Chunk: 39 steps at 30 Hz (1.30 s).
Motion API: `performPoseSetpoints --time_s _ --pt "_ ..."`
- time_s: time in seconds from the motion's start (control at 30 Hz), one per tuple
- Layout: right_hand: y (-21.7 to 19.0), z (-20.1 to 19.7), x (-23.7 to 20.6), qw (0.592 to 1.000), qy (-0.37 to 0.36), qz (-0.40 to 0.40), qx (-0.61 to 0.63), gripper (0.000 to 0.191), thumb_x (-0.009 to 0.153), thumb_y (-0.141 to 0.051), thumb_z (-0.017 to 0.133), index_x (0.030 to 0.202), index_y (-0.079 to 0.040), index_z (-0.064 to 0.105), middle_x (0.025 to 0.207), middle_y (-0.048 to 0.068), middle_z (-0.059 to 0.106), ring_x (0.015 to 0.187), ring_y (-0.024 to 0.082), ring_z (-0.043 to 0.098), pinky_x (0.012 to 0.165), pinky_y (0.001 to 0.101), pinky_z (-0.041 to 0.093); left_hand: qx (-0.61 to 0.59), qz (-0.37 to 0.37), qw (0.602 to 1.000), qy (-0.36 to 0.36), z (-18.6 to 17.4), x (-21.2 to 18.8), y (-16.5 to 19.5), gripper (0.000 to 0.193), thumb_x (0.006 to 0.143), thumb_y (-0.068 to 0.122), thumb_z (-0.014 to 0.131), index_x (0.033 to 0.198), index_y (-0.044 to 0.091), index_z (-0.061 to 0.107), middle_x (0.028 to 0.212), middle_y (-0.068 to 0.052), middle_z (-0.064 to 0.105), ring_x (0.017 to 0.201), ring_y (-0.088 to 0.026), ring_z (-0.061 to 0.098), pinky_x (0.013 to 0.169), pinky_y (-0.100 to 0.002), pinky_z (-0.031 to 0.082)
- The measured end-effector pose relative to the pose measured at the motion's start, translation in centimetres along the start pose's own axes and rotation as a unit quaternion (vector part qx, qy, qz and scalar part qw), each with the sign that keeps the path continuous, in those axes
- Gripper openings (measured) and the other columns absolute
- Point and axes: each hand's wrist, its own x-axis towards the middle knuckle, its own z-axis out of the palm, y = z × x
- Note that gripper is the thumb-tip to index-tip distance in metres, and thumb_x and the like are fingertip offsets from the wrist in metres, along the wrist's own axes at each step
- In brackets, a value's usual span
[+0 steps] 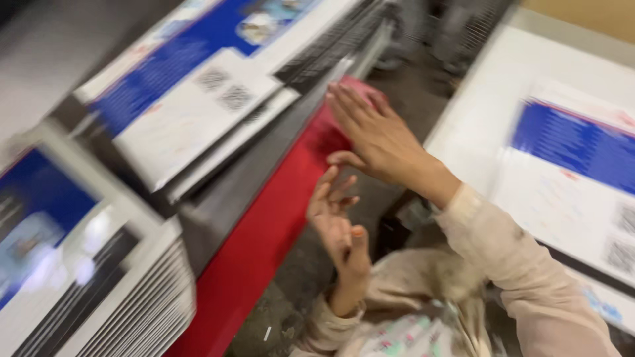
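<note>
Frame is motion-blurred, so fine detail is soft; the right hand (377,135) is spread flat, fingers wide, palm down, holding nothing, over the far end of the long red painted edge strip (264,244) that runs along the grey machine bed (218,198); whether the palm actually touches the strip I cannot tell; the left hand (337,221) is raised nearer the body, fingers loosely curled and apart, also holding nothing, just beside the strip; the nearest work is the stack of blue-and-white printed sheets with square code patches (192,106), lying tilted on the bed just left of the right hand's fingertips, not touched by either hand; a second thick pile of similar printed sheets (86,277) sits at the near left, its edges fanned; a third printed sheet lies flat on the white table (489,106) to the right, well apart; risks as I judge them: the middle stack already overhangs and looks skewed, so a fast flat-handed sweep could push the top sheets askew or off toward the floor gap (291,297); bare fingers near sheet edges and the bed's metal rim could get nicked or pinched; the loose pale sleeve (503,251) could drag across the table sheet and shift it.
</note>
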Motion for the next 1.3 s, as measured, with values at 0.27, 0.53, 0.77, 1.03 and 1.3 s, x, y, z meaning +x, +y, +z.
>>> performPoseSetpoints --time_s 0.27,0.53,0.77,1.03,1.3 --pt "1.7 -9.3 -32.6 0.897 -0.176 0.405 0.001 0.125 0.068 -0.062 0.075 0.155 0.007 0.018 0.16 0.027 0.024 0.149 0.038 0.025 0.121 0.05 0.021 -0.011 -0.161 0.96 -0.228 3.9 -5.2 -4.1 0.069 0.105 0.042 0.063 0.153 0.004 0.031 0.155 -0.014 0.046 0.13 -0.022 0.059 0.105 -0.034 0.045" --pt "-4.2 -4.8 -40.6 0.938 -0.12 0.316 -0.079 0.071 0.085 -0.041 0.065 0.137 0.004 0.049 0.147 0.025 0.049 0.137 0.036 0.047 0.109 0.0452 0.042 -0.091 -0.273 0.885 -0.365 4.5 -11.6 -8.5 0.046 0.11 0.024 0.065 0.144 -0.001 0.046 0.134 -0.015 0.061 0.119 -0.02 0.063 0.103 -0.031 0.051" --pt "-3.4 -8.5 -39.5 0.897 0.106 0.398 -0.159 0.024 0.101 -0.016 0.053 0.093 0.001 0.068 0.075 0.016 0.068 0.066 0.033 0.065 0.064 0.0436 0.052 0.071 -0.196 0.781 -0.588 9.1 -13.9 -3.6 0.066 0.098 0.018 0.067 0.153 -0.009 0.042 0.15 -0.031 0.048 0.132 -0.036 0.058 0.109 -0.041 0.051" --pt "-8.7 -14.9 -35.8 0.64 0.715 0.255 0.121 0.025 0.107 -0.025 0.065 0.108 0.0 0.07 0.092 0.013 0.072 0.081 0.027 0.071 0.079 0.0383 0.059 0.217 0.281 0.843 -0.405 22.7 -11.9 2.4 0.064 0.098 0.002 0.066 0.157 0.006 0.042 0.17 -0.02 0.031 0.162 -0.039 0.03 0.127 -0.055 0.022" --pt "-10.7 -14.0 -38.8 0.613 0.567 0.547 0.068 0.033 0.107 -0.033 0.076 0.11 -0.001 0.071 0.093 0.012 0.073 0.079 0.025 0.069 0.077 0.0332 0.058 0.253 0.336 0.703 -0.573 22.5 -7.2 -5.8 0.065 0.084 -0.01 0.055 0.146 0.008 0.059 0.158 -0.005 0.05 0.15 -0.028 0.044 0.124 -0.049 0.032"
